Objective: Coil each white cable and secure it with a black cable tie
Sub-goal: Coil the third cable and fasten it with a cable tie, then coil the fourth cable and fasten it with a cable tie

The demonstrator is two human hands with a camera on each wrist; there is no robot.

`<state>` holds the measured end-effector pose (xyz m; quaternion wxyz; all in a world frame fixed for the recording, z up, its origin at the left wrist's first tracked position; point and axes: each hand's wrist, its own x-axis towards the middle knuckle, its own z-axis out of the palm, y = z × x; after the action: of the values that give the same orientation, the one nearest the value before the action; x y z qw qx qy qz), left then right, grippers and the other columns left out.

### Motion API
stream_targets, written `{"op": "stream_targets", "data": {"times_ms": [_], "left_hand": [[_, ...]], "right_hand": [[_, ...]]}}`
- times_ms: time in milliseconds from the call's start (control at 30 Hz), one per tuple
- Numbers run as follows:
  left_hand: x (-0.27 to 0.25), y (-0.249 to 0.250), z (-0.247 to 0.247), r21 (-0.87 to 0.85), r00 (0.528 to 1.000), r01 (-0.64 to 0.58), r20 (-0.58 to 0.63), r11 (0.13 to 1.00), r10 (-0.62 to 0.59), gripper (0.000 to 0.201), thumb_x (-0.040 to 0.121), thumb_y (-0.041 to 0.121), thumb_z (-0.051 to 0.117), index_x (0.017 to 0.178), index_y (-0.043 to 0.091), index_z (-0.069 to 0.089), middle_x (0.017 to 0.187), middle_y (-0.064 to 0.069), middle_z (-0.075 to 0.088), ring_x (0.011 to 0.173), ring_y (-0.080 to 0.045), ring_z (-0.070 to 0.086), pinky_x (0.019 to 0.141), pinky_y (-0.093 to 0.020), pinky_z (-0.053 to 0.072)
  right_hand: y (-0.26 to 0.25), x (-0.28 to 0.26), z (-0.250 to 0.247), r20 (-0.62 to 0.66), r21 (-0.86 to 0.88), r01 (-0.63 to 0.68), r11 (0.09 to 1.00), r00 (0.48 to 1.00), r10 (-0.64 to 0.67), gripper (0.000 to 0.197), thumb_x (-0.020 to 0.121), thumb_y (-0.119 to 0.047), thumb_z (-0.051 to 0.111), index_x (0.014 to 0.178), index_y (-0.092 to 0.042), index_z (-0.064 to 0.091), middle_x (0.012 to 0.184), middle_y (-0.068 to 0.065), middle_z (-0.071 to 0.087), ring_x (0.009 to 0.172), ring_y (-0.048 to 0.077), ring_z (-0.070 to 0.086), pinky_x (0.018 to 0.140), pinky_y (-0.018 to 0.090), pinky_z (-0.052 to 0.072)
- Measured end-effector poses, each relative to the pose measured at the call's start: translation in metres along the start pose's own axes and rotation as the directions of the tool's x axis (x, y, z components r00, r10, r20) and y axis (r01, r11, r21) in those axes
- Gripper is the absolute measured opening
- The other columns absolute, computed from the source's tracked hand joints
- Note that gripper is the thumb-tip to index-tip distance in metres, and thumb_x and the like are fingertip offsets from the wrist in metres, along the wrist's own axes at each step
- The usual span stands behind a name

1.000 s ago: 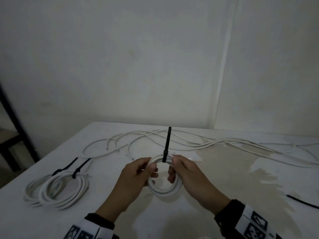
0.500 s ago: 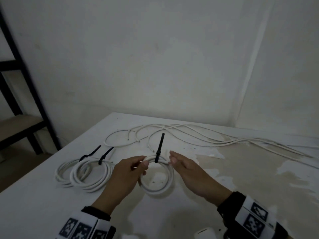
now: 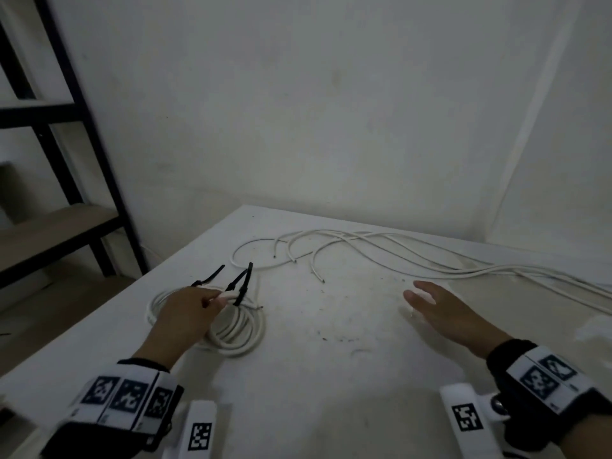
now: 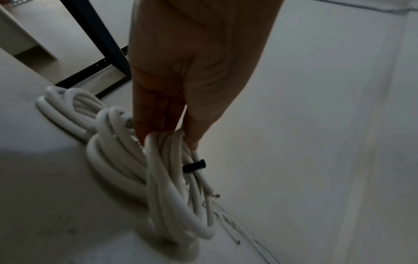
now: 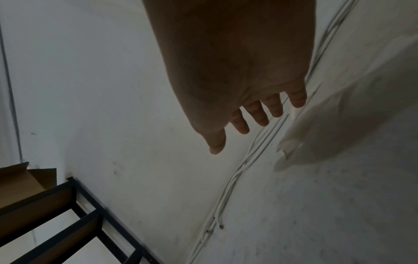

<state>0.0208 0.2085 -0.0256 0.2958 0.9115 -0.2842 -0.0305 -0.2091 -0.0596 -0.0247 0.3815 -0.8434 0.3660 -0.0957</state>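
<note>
while the head view looked down on the table (image 3: 331,376), the left hand (image 3: 185,313) pinched the tied coil (image 3: 238,332) at its top, next to its upright black tie (image 3: 243,286), and was setting it against the other tied coils (image 3: 155,306) at the left edge. the right hand (image 3: 443,313) hovered flat, fingers straight and a little spread, holding nothing. the loose cables (image 3: 414,256) lay beyond it, their long run slanting from the far right down to cut ends near the middle of the table, so the right hand was plainly the nearer one and they lay ahead of its fingertips. from the left wrist, the fingers (image 4: 158,110) and thumb were clamped on the coil's strands (image 4: 172,178), the tie's black head (image 4: 194,166) just below the thumb and the coil's lower loops touching the table beside another coil (image 4: 68,110). from the right wrist, the fingers (image 5: 257,112) hung apart and empty, and the cables (image 5: 237,175) ran lengthwise past them, close but apart from them. my guess was that the next cable would be taken by the right hand, reaching forward along that line.
</note>
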Motion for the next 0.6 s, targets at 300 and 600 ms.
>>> {"op": "stream_targets", "data": {"times_ms": [300, 600], "left_hand": [[0.009, 0.02, -0.001, 0.01, 0.986, 0.051, -0.159, 0.999, -0.049, 0.03, 0.085, 0.025, 0.063, 0.11, 0.009, 0.065, 0.105, -0.012, 0.068, 0.1, -0.028, 0.06, 0.083, -0.03, 0.04], [0.02, 0.077, 0.034, 0.06, 0.976, -0.194, -0.093, 0.979, 0.199, 0.024, 0.088, 0.032, 0.057, 0.106, 0.018, 0.065, 0.099, 0.0, 0.068, 0.096, -0.019, 0.061, 0.085, -0.031, 0.047]], "right_hand": [[0.025, 0.028, -0.007, -0.005, -0.144, -0.057, 0.988, 0.998, 0.057, 0.061, 0.093, -0.041, 0.047, 0.143, -0.011, 0.029, 0.151, 0.008, 0.026, 0.135, 0.023, 0.031, 0.106, 0.029, 0.025], [0.046, 0.055, -0.018, -0.037, -0.187, -0.099, 0.977, 0.995, 0.094, 0.061, 0.09, -0.036, 0.054, 0.141, -0.009, 0.031, 0.15, 0.01, 0.028, 0.134, 0.025, 0.033, 0.106, 0.029, 0.028]]}}
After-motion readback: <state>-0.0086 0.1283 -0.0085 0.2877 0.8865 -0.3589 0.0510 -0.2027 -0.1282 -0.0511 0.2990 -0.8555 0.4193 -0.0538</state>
